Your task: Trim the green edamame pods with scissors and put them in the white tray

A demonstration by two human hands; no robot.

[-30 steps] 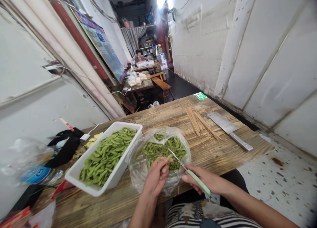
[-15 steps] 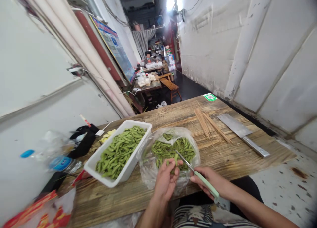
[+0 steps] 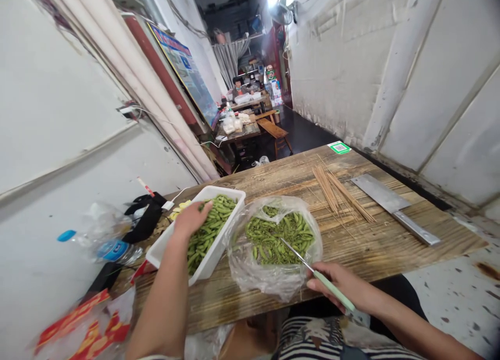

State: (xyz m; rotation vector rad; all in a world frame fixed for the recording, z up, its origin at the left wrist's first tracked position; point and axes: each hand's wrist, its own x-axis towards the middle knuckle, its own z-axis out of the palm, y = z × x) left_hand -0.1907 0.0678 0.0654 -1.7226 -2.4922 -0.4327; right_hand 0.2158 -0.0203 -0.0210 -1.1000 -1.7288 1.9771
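My left hand [image 3: 191,218] is over the white plastic tray [image 3: 242,197], which is heaped with green edamame pods [image 3: 209,227]. A pod shows at its closed fingertips, which are partly hidden behind the hand. My right hand [image 3: 336,282] grips scissors [image 3: 334,289] by their pale green handles. Their metal blades point forward and left over a clear plastic bag [image 3: 258,283]. Inside the opened bag lie more pods, with small trimmed bits among them.
Thin wooden skewers [image 3: 327,193] and a cleaver [image 3: 380,193] lie on the wooden table [image 3: 289,180] to the right. A water bottle [image 3: 113,249] and a red-and-white bag [image 3: 97,323] are at the left. Farther back, a person [image 3: 239,89] sits behind another table.
My left hand has moved left from above the plastic bag to the tray, with a pod at its fingertips. My right hand still holds the scissors over the bag. The view has shifted slightly.
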